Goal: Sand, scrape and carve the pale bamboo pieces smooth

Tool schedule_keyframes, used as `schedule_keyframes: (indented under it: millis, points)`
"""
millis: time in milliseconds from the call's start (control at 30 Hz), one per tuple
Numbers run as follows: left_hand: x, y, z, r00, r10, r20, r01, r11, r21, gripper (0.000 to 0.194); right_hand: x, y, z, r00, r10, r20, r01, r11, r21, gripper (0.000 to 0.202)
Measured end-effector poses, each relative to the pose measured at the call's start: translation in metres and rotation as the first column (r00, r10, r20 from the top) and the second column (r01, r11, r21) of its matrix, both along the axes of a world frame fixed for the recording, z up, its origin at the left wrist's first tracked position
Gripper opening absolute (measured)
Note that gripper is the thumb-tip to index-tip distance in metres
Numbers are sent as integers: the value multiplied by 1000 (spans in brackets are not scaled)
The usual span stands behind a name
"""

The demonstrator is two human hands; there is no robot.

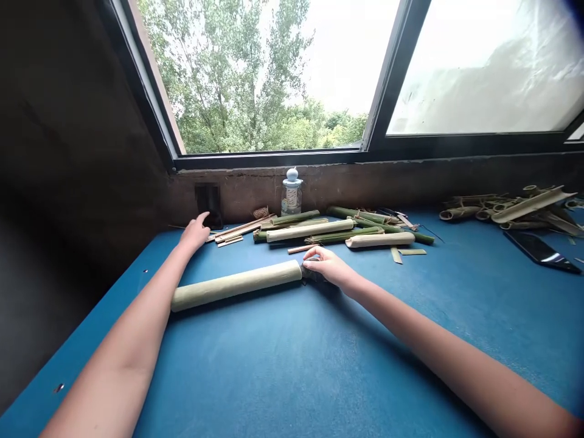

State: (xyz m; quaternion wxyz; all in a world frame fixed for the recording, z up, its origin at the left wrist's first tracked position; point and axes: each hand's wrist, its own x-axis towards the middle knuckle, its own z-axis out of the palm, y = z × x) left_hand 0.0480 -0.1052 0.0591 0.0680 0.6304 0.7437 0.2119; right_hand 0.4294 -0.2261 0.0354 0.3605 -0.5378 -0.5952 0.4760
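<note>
A long pale bamboo tube [237, 285] lies slightly slanted on the blue table. Just past its right end, my right hand [328, 267] has its thumb and fingers pinched together over a small dark object [310, 271], mostly hidden beneath the hand. My left hand [195, 235] is stretched out beyond the tube's left end, fingers apart and holding nothing, beside thin bamboo strips [241, 230] and in front of a dark object [208, 205] against the wall. My left forearm passes by the tube's left end.
Behind the tube lie green and pale bamboo pieces [310, 230], with a glass jar with a light blue lid [292, 193] by the wall. A bamboo pile [524, 210] and a black phone [542, 250] are at the right. A window spans the back.
</note>
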Motion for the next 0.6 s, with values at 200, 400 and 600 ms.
schedule_keyframes:
  millis: [200, 400, 600]
  points:
    - [3, 4, 0, 999, 7, 39, -6, 999, -33, 83, -2, 6, -6, 1000, -9, 21, 8, 1000, 10, 22]
    - [28, -19, 31, 991, -25, 128, 35, 997, -72, 77, 0, 3, -10, 999, 27, 24, -29, 996, 80, 25]
    - [94, -122, 46, 820, -551, 152, 555, 704, -442, 59, 0, -1, -16, 999, 7, 48, -16, 982, 188, 19]
